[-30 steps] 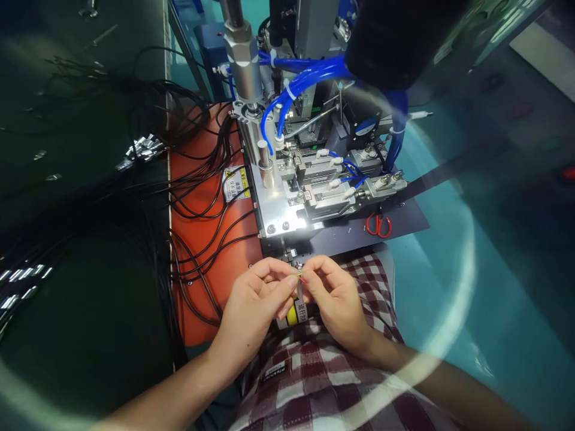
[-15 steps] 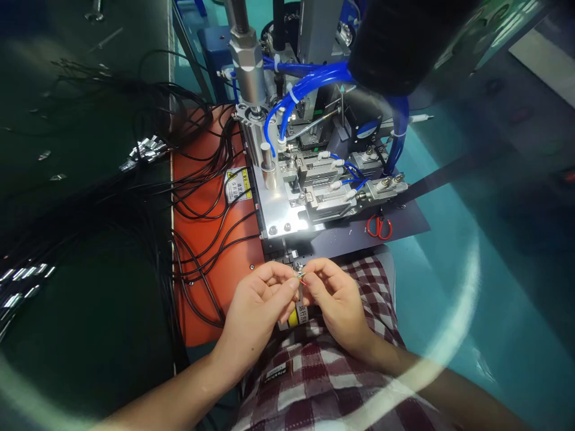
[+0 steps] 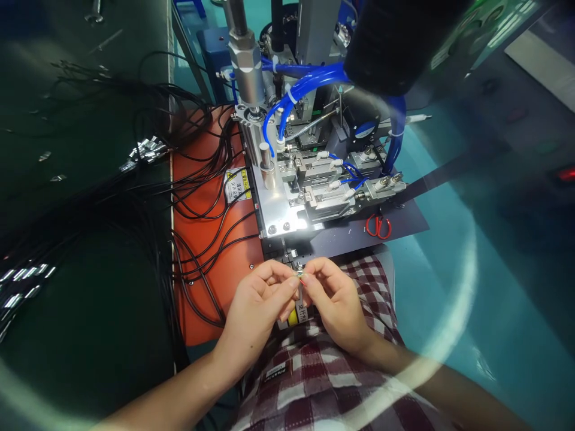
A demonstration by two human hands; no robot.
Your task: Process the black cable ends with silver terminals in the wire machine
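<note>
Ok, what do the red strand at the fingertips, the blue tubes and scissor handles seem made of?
Red strand: perhaps plastic-coated wire, thin and coloured; too small to judge finish.
Blue tubes: likely smooth plastic, given glossy highlights.
Scissor handles: probably plastic or coated metal, uniformly red, smooth-looking.

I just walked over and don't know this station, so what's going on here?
A person in a checked garment is pinching tiny strands, one of them red, between the fingertips of the left hand and right hand, in front of a metal machine with blue tubes. Exactly what joins the strands is too small to tell. Black cables spread over the orange surface at left; red-handled scissors lie untouched.
</note>
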